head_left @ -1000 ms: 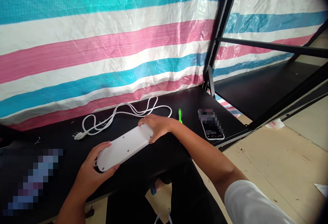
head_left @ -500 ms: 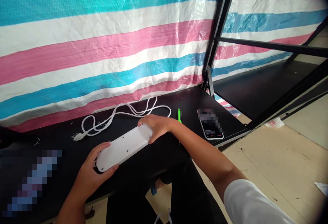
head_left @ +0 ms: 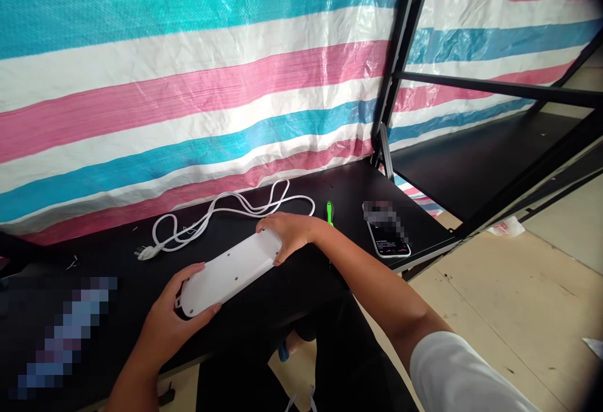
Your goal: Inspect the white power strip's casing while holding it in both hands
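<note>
Between my two hands is a white power strip [head_left: 230,271], its back with several small screw holes facing up. My left hand [head_left: 169,314] wraps its near left end, thumb along the front edge and fingers on the far side. My right hand [head_left: 294,235] grips the far right end. Behind the strip, a white power cord [head_left: 207,214] lies in loose loops, with its plug [head_left: 148,252] at the left. The cord's other end disappears near my right hand. A bright green-handled tool [head_left: 330,212], probably a screwdriver, lies beyond my right forearm, which partly covers it.
All this is on a black tabletop [head_left: 348,179] against a striped plastic sheet [head_left: 211,85]. A phone [head_left: 389,236] lies near the right edge. A blurred-out bluish item [head_left: 70,330] is at the left. Black metal frame bars [head_left: 400,54] rise at the right.
Hardly anything differs. The view has shifted slightly, and both hands keep the same hold on the power strip.
</note>
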The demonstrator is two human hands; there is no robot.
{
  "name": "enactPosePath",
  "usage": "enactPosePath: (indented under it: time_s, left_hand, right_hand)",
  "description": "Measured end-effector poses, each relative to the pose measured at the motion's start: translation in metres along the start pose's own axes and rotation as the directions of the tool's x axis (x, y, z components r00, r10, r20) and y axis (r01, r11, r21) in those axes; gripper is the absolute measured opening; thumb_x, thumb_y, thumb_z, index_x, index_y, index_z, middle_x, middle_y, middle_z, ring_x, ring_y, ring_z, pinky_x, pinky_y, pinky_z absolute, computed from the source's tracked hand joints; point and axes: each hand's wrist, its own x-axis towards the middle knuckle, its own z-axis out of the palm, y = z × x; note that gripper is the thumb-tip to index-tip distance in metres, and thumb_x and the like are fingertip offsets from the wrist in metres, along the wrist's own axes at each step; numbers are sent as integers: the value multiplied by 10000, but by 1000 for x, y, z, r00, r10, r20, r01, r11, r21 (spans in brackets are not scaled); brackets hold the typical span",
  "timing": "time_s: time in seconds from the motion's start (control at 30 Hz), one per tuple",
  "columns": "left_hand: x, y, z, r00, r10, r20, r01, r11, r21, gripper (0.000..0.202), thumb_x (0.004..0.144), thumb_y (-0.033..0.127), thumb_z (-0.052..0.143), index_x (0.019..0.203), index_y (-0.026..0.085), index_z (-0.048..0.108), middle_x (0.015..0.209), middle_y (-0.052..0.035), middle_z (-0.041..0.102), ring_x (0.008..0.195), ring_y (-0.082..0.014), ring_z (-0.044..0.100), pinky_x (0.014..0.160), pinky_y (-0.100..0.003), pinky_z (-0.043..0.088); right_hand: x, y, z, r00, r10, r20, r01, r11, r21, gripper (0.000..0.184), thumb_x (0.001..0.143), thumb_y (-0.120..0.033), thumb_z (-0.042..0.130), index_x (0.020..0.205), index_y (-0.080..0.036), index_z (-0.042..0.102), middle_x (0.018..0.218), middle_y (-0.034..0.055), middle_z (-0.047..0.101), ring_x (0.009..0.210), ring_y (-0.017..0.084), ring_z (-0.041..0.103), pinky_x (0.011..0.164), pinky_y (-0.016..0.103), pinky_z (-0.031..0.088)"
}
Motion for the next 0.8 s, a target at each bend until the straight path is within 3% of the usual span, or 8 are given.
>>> enactPosePath:
  time_s: [0.1,0.23,0.57,0.8]
  left_hand:
    - [0,-3,-1,1000,-3,-8,3,1000,-2,717,770,607,765,1397,316,574,1503,-77,617,1326,-371,616,988,-420,566]
    - [0,-6,-1,1000,15,-14,-16,999,-27,728,771,601,775,1402,305,566,1492,-91,620,1352,-385,597,1051,-458,544]
    - [1,-2,1,1000,25,-6,-25,1000,6,717,787,613,750,1413,338,536,1523,-46,584,1362,-349,584,1082,-440,527]
    - [4,-12,1,997,68,28,-68,998,7,728,835,615,727,1456,296,521,1540,-97,552,1378,-367,564,1076,-439,532]
  right_hand:
    - [1,0,-1,1000,-28,-10,28,1000,2,817,653,-397,930,1357,-172,581,1360,139,646,1247,333,643,1001,396,548]
    - [1,0,-2,999,-26,-25,27,998,63,772,635,-388,930,1303,-199,591,1317,111,669,1183,327,667,958,403,556]
    - [0,-1,2,1000,-2,-10,3,999,38,855,656,-359,948,1393,-198,547,1420,154,594,1355,364,558,1080,476,524]
    - [-5,2,-5,996,73,48,-74,997,36,935,674,-398,937,1481,-214,503,1542,165,547,1478,383,484,1142,483,495]
